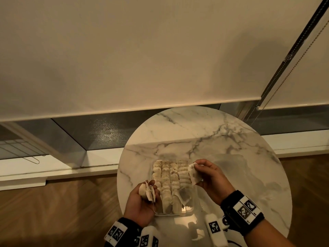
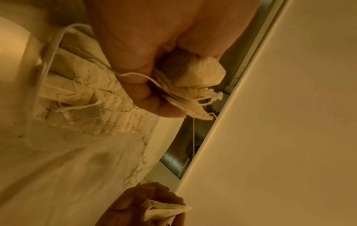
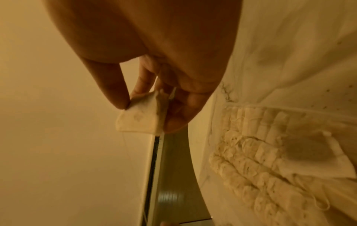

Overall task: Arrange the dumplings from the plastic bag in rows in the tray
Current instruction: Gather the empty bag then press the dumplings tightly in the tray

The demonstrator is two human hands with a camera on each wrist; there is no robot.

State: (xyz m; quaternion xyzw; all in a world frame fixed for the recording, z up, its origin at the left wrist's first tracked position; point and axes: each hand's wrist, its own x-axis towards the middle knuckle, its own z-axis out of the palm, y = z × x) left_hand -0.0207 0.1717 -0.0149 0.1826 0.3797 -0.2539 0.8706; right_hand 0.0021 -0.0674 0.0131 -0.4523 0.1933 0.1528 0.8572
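Observation:
A clear plastic tray [image 1: 189,209] on the round marble table holds several rows of small pale, pouch-like dumplings [image 1: 169,179] with thin strings. One pouch [image 1: 184,195] lies flat across the near end of the right rows. My left hand [image 1: 151,192] hovers at the tray's near left corner, fingers curled round a bundle of dumplings [image 2: 197,79] whose strings hang loose. At the tray's far right edge my right hand [image 1: 196,173] pinches a single dumpling [image 3: 141,119] between thumb and fingers, above the table. The rows [image 3: 251,152] lie beside it. No plastic bag shows.
The marble table [image 1: 213,136] stands against a low window with a pale roller blind [image 1: 142,59] and its bead chain [image 1: 284,77] at the right. Wooden floor [image 1: 53,211] surrounds the table. Bare tabletop lies behind and to the right of the tray.

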